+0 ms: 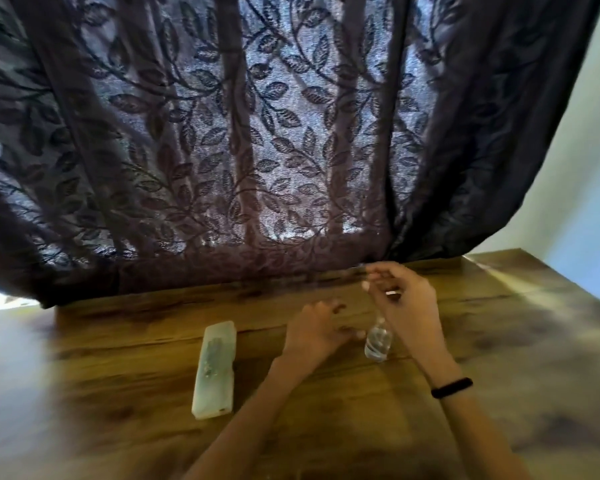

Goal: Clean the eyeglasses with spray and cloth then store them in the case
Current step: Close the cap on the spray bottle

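Glass or plastic lenses on a thin frame: the eyeglasses are judged light, springy at the arms, fragile at the hinges and easily smeared, so hold belongs on the bridge or the arm near the hinge, never on the lens face. Their position cannot be confirmed. A thin blurred streak at the tips of the right hand, raised over the far edge of the table, may be one arm of the frame. That hand's thumb and forefinger are drawn together as if pinching, but whether they actually grip anything cannot be told. The left hand sits lower, fingers curled, one tip just beside the spray bottle. No object shows in it, and its state likewise cannot be told. The hands are apart, with the bottle standing upright between them, about midway between the table's near and far edges. It is small and clear, judged light and easy to tip. The case, pale and oblong, lies shut to the left of the hands, its length running from near edge to far edge. No cloth is made out. A black band circles the right wrist. Table surface is brown wood-grain, smooth, with some sheen toward the far right corner. A dark leaf-patterned lace curtain hangs down to the far edge, backlit. A pale wall rises beyond the right edge.
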`<state>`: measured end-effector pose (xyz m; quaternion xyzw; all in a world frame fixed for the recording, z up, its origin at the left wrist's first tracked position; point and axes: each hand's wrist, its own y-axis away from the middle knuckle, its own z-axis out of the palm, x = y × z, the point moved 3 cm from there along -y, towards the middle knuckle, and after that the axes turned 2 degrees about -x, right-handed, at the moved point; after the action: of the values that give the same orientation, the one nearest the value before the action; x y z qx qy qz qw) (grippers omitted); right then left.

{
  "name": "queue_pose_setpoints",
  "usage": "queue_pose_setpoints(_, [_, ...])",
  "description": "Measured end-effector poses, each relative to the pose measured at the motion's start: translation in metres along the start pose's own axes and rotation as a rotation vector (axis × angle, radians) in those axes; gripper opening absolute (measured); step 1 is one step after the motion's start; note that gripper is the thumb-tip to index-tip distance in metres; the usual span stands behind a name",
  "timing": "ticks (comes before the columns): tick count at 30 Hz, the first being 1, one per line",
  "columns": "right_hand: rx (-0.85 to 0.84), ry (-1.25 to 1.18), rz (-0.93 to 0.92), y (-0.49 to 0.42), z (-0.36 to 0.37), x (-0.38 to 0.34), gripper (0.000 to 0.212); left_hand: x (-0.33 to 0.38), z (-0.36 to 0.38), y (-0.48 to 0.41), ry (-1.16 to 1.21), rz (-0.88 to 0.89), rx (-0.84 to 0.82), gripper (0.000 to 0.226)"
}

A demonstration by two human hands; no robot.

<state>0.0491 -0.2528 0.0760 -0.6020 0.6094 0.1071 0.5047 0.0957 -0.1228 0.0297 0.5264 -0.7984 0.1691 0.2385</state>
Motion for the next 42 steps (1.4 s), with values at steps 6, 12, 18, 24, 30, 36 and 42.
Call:
queue_pose_setpoints(6, [0.051, 0.105, 0.086, 0.006, -0.019, 0.03, 0.021, 0.03, 0.031, -0.018, 0.254, 0.128, -0.087, 0.048])
queue_pose_setpoints(12, [-0.009, 0.109, 0.129, 0.007, -0.008, 0.035, 0.015, 0.028, 0.033, -0.022, 0.313, 0.181, -0.049, 0.037])
queue_pose_setpoints(18, [-0.098, 0.037, 0.066, -0.013, 0.026, 0.011, 0.015, -0.005, -0.008, -0.019, 0.229, 0.123, 0.081, 0.036])
queue_pose_setpoints(24, [-0.233, -0.089, -0.054, -0.038, 0.091, -0.031, 0.02, -0.066, -0.067, -0.015, 0.217, -0.022, 0.226, 0.034])
queue_pose_setpoints(30, [-0.366, -0.136, -0.122, -0.043, 0.145, -0.051, 0.027, -0.116, -0.088, -0.006, 0.201, -0.117, 0.328, 0.031])
queue_pose_setpoints(36, [-0.439, -0.13, -0.111, -0.038, 0.164, -0.047, 0.032, -0.135, -0.08, -0.003, 0.207, -0.188, 0.313, 0.029])
queue_pose_setpoints(42, [-0.486, -0.114, -0.103, -0.034, 0.164, -0.043, 0.044, -0.133, -0.08, 0.0, 0.239, -0.143, 0.349, 0.034])
